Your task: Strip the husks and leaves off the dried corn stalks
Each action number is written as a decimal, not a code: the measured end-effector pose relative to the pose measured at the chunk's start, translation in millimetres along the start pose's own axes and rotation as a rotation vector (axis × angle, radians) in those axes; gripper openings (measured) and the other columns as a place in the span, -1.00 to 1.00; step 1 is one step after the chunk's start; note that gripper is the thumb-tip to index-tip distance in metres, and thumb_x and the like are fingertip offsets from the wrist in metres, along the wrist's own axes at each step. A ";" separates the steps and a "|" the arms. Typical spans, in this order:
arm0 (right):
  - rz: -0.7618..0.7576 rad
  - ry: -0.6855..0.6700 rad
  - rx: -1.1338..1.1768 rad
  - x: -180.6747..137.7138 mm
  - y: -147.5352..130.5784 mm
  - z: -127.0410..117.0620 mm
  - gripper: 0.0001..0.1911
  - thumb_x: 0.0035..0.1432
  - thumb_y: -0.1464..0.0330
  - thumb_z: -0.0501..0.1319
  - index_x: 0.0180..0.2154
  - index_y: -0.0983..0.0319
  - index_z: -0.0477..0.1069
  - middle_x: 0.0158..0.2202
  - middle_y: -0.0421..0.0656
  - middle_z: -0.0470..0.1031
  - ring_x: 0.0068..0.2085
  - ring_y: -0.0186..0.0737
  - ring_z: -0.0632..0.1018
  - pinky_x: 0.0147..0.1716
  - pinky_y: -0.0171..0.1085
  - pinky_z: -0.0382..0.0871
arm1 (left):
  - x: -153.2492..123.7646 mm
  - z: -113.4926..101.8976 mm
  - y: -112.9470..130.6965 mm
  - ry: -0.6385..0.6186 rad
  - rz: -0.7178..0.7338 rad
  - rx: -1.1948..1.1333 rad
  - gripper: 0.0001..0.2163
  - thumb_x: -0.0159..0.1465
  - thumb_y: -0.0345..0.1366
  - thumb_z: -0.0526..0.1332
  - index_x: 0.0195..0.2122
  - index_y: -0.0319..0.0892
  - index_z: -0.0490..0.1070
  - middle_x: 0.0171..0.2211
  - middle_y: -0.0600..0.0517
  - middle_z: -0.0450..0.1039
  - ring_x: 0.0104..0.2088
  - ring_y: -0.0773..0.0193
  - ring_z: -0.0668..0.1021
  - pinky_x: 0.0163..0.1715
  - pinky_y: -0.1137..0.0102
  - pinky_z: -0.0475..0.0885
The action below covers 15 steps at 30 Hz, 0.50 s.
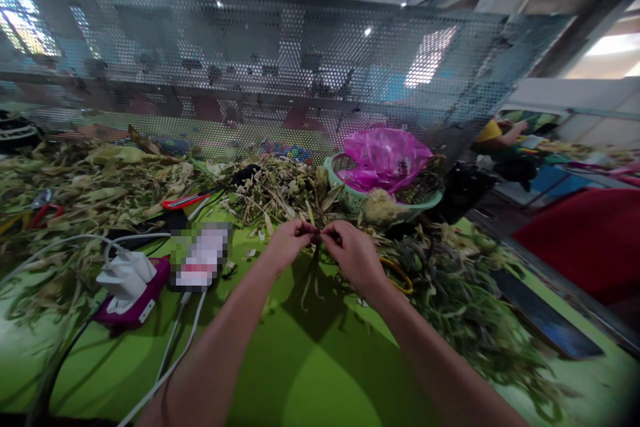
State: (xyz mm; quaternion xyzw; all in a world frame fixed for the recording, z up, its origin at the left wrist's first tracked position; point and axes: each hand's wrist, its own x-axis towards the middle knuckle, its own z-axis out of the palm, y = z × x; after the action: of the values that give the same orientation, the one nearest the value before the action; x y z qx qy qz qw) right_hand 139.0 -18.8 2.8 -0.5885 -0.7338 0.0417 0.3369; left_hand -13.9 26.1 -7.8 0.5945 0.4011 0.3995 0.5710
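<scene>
Two-handed now, pinching a thin dried strip (315,257) right between the left grip (289,244) and the right grip (353,255), with thumb pressed to finger on each side and almost meeting in the middle. Held by its upper part, over the green counter (320,373), near the centre of the view. And down from there, dangling close to upright along its long axis, splitting into thin wispy ends, pointing at the counter. Cannot tell about contact between those ends and the surface.

Now for the edges! Hemmed in just beyond by a heap of dried stalks (280,188); behind the right grip, bounded by a pale green basket (356,203) with a magenta plastic bag (383,153) slumped in it. Close beside the right wrist, bordered by a yellow ring (400,275), then by a spread of greenish dried plants (465,290), and out near the right edge by a dark slab (547,313). Over to the left, well apart, flanked by a pixelated phone (205,257) and a purple power strip (143,310) loaded with white chargers (127,273). Widest below, between both forearms: out over broad green surface toward the body, crossed by shadow.
</scene>
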 end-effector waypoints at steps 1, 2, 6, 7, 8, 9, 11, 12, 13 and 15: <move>0.002 0.002 0.007 0.0 0.1 0.2 -0.92 0.15 0.40 0.14 -0.37 0.22 0.40 -0.38 -0.15 0.48 -0.34 -0.20 0.47 -0.35 -0.30 0.23 | 0.0 0.0 0.1 -0.006 -0.005 0.016 -0.88 0.05 -0.51 0.22 -0.36 -0.28 0.46 -0.45 0.03 0.50 -0.42 0.36 0.47 -0.32 0.45 0.36; 0.002 0.004 0.013 0.1 0.1 0.3 -0.91 0.15 0.39 0.14 -0.37 0.22 0.41 -0.39 -0.15 0.48 -0.34 -0.20 0.47 -0.35 -0.30 0.23 | -0.1 -0.1 0.2 -0.012 -0.006 0.037 -0.88 0.05 -0.51 0.22 -0.37 -0.28 0.47 -0.46 0.03 0.50 -0.43 0.36 0.47 -0.32 0.45 0.36; -0.005 0.008 0.039 0.3 0.8 0.7 -0.91 0.16 0.37 0.15 -0.37 0.22 0.41 -0.38 -0.14 0.48 -0.33 -0.20 0.47 -0.34 -0.29 0.24 | -1.9 -1.0 0.9 -0.029 0.050 0.181 -0.91 0.05 -0.43 0.24 -0.38 -0.27 0.48 -0.45 0.03 0.50 -0.41 0.33 0.48 -0.32 0.44 0.35; -0.007 0.012 0.048 0.5 1.3 0.8 -0.91 0.16 0.37 0.15 -0.37 0.22 0.41 -0.38 -0.14 0.48 -0.33 -0.20 0.47 -0.34 -0.29 0.24 | -2.3 -1.4 1.0 -0.028 0.065 0.221 -0.91 0.06 -0.41 0.25 -0.38 -0.26 0.48 -0.45 0.03 0.50 -0.41 0.32 0.48 -0.33 0.44 0.35; -0.007 0.017 0.060 0.8 1.9 1.0 -0.91 0.15 0.37 0.15 -0.37 0.22 0.41 -0.38 -0.14 0.49 -0.33 -0.20 0.47 -0.34 -0.29 0.24 | -2.6 -1.7 1.1 -0.025 0.077 0.257 -0.90 0.06 -0.39 0.24 -0.38 -0.26 0.48 -0.44 0.03 0.50 -0.41 0.31 0.48 -0.33 0.43 0.35; 0.001 0.017 0.080 1.1 2.6 1.3 -0.91 0.14 0.37 0.15 -0.37 0.21 0.41 -0.39 -0.15 0.49 -0.34 -0.20 0.47 -0.34 -0.28 0.24 | -2.8 -1.9 1.1 -0.018 0.084 0.286 -0.91 0.07 -0.39 0.24 -0.38 -0.26 0.48 -0.44 0.02 0.50 -0.41 0.31 0.48 -0.33 0.43 0.34; 0.058 -0.010 0.173 1.7 4.0 2.2 -0.91 0.14 0.35 0.15 -0.36 0.20 0.40 -0.44 -0.19 0.47 -0.40 -0.23 0.47 -0.38 -0.28 0.25 | -2.9 -2.4 1.0 0.004 0.091 0.326 -0.91 0.08 -0.40 0.22 -0.38 -0.26 0.46 -0.43 0.02 0.49 -0.40 0.31 0.47 -0.33 0.43 0.34; 0.113 -0.041 0.253 1.9 4.4 2.6 -0.91 0.14 0.33 0.15 -0.36 0.19 0.39 -0.48 -0.21 0.45 -0.46 -0.24 0.46 -0.42 -0.29 0.26 | -2.9 -2.7 0.9 0.014 0.095 0.338 -0.92 0.08 -0.39 0.21 -0.38 -0.25 0.46 -0.43 0.02 0.49 -0.40 0.31 0.47 -0.33 0.44 0.34; 0.184 -0.079 0.351 2.0 4.6 3.0 -0.90 0.13 0.31 0.14 -0.36 0.19 0.37 -0.52 -0.24 0.42 -0.51 -0.26 0.45 -0.47 -0.30 0.25 | -2.8 -3.0 0.7 0.023 0.100 0.349 -0.92 0.09 -0.38 0.21 -0.38 -0.25 0.45 -0.43 0.03 0.48 -0.39 0.31 0.46 -0.34 0.44 0.33; 0.336 -0.154 0.558 1.7 3.6 3.1 -0.88 0.12 0.27 0.15 -0.35 0.18 0.33 -0.55 -0.29 0.37 -0.57 -0.29 0.45 -0.55 -0.32 0.24 | -2.8 -3.6 0.1 0.038 0.108 0.361 -0.92 0.10 -0.35 0.21 -0.38 -0.23 0.44 -0.43 0.03 0.47 -0.39 0.31 0.46 -0.35 0.44 0.32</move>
State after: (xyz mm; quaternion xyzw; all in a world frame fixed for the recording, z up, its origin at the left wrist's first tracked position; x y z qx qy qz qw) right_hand 140.2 -15.1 -0.5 -0.5815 -0.6099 0.3403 0.4172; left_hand -18.3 24.8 -7.7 0.7002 0.4444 0.3623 0.4253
